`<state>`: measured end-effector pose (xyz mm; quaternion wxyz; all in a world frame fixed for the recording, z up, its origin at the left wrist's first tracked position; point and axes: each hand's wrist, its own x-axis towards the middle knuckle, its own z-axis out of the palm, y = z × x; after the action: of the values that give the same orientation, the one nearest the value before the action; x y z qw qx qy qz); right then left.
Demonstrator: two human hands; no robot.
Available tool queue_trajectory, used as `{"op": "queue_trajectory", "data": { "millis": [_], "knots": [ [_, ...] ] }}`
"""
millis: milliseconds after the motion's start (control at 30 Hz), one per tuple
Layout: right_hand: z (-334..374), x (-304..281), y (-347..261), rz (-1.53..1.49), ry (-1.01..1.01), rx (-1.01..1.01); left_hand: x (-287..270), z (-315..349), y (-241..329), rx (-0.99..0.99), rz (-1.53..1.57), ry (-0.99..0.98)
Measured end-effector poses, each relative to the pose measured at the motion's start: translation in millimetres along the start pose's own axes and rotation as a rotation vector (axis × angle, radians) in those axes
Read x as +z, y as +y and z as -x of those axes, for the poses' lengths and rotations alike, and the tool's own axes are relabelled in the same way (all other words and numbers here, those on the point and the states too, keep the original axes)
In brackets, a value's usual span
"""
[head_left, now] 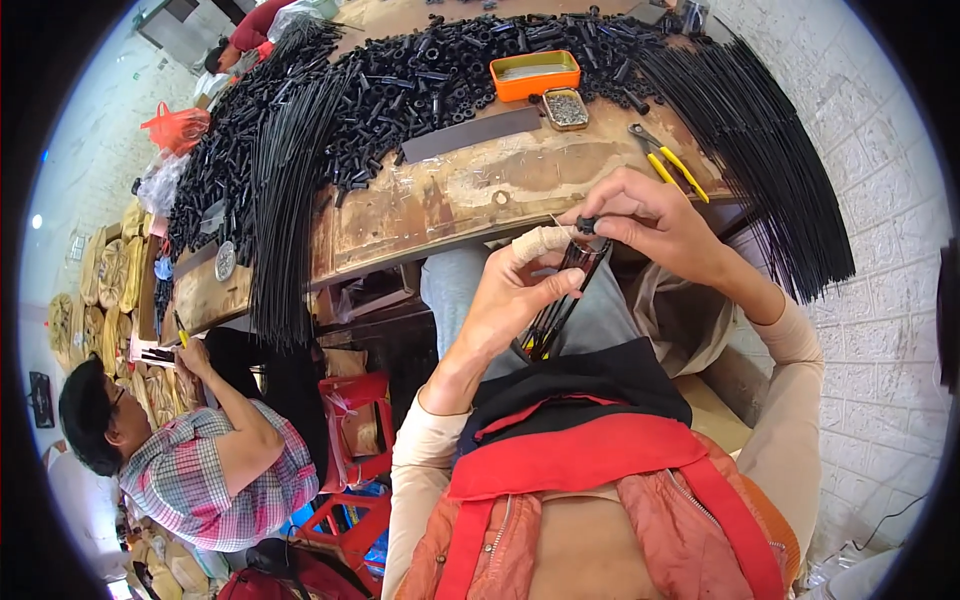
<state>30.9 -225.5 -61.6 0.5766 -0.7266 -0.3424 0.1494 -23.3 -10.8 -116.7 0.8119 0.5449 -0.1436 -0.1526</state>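
Note:
Over my lap, my left hand, its index finger wrapped in beige tape, is closed around the upper ends of a bundle of thin black rods. The rods hang down between my knees. My right hand meets it at the top, thumb and fingers pinching a small black plastic part. That part sits right at the rod ends; whether it is joined to them I cannot tell. A fine wire or needle-like tip shows beside the left fingertips.
The wooden table bears a heap of black plastic tubes, rod bundles, yellow-handled pliers, an orange box, a small tray of metal bits and a dark strip. At left sits a co-worker near a red stool.

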Motion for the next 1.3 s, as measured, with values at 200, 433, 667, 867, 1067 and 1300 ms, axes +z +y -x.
{"op": "queue_trajectory", "data": {
  "millis": [200,433,667,867,1067,1300],
  "knots": [
    [-1,2,6,-0.049,0.068,-0.142,4,2,-1,-0.010,0.017,0.044],
    [8,-4,-8,-0.061,0.095,0.044,7,2,0,0.002,-0.006,0.018],
    [8,-8,-5,-0.028,0.036,-0.106,15,0,0,-0.019,-0.033,0.059],
    [6,-10,-8,0.048,0.016,-0.154,18,3,-1,0.027,-0.073,0.093],
    [7,-5,-1,0.313,0.110,-0.404,32,0,-6,0.047,-0.045,0.162],
    [20,-12,11,-0.036,0.113,-0.314,34,-3,0,-0.032,0.158,0.143]
  ]
}}
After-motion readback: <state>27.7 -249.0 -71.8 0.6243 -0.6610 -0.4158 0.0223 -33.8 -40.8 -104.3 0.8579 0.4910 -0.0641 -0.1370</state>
